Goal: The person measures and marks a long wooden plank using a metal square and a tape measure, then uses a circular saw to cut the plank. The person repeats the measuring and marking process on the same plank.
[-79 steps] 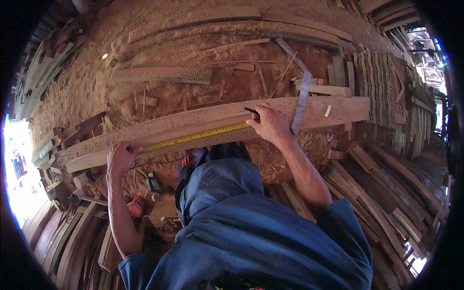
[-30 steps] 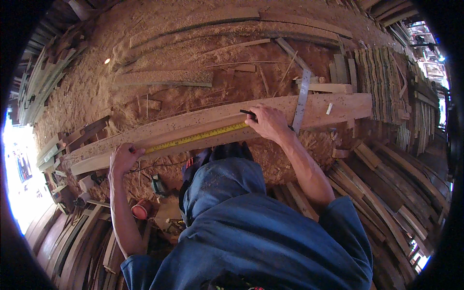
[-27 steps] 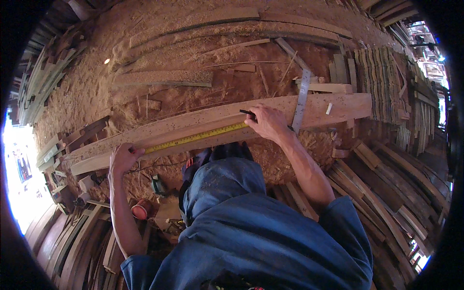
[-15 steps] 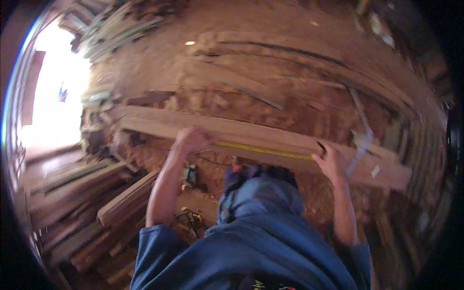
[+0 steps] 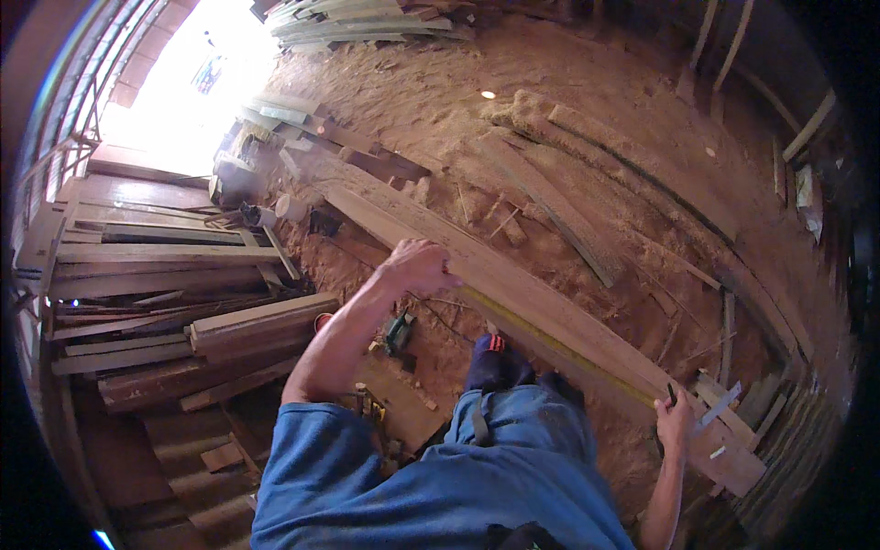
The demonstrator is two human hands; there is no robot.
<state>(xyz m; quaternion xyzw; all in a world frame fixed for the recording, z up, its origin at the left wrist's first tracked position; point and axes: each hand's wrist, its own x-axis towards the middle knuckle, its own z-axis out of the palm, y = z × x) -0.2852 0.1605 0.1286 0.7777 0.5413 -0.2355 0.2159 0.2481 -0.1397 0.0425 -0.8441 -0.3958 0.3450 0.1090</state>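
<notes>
A long wooden board (image 5: 541, 291) runs diagonally from far left to near right in front of me. Along its near side stretches a yellow measuring tape (image 5: 561, 347), drawn taut between my hands. My left hand (image 5: 414, 269) is closed on the tape's far-left part; whether it grips the case or the strip is hidden. Near the board's right end, my right hand (image 5: 675, 423) pinches the other part of the tape. A short dark stick (image 5: 672, 394), perhaps a pencil or marker, juts up from its fingers.
A green power tool (image 5: 398, 332) lies below my left forearm. Stacked planks (image 5: 257, 325) fill the left side. Beyond the board, curved offcuts (image 5: 550, 203) rest on sawdust-covered ground (image 5: 440, 101). A pale flat strip (image 5: 718, 406) lies beside my right hand.
The view has turned, so the board and tape now slant more steeply down to the right. My right hand is nearer the board's right end. Both hands still hold the tape.
</notes>
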